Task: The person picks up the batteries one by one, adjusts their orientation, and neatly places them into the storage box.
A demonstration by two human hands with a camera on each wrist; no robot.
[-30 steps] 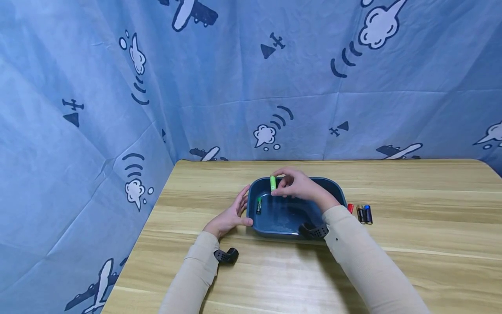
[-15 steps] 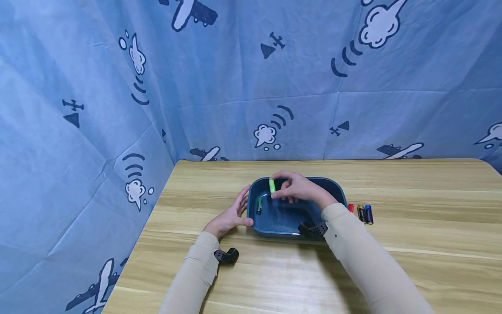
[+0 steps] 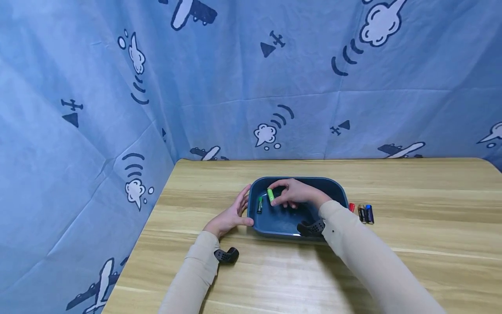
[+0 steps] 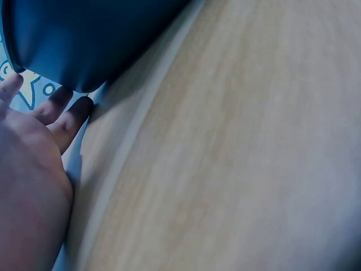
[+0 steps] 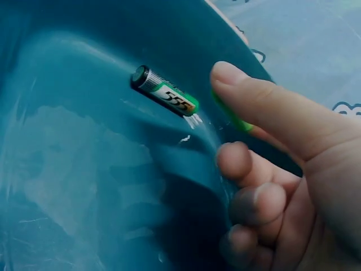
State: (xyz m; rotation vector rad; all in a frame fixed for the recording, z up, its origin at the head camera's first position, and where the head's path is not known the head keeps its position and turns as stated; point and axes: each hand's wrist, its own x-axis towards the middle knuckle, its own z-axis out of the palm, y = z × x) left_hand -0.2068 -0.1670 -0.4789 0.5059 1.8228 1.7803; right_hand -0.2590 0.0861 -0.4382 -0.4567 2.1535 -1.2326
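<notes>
My right hand [image 3: 295, 192] pinches a light green battery [image 3: 271, 195] between thumb and fingers, low inside the dark blue plastic bin [image 3: 282, 224]. In the right wrist view the thumb hides most of this green battery [image 5: 231, 111]. To its left a green-and-black battery [image 3: 259, 205] lies on the bin floor; the right wrist view shows "555" printed on this battery [image 5: 166, 93]. My left hand [image 3: 231, 216] rests against the bin's left end with fingers extended, its fingertips at the outer wall [image 4: 62, 51] in the left wrist view.
Right of the bin, a red battery [image 3: 351, 207], partly hidden, lies on the wooden table [image 3: 423, 226] near a black-and-gold battery [image 3: 361, 214] and a dark blue battery [image 3: 369, 214]. A blue patterned curtain [image 3: 219, 78] hangs behind and to the left.
My right hand has lowered the light green battery further into the bin, and the battery has tilted. My left hand has stayed at the bin's left end.
</notes>
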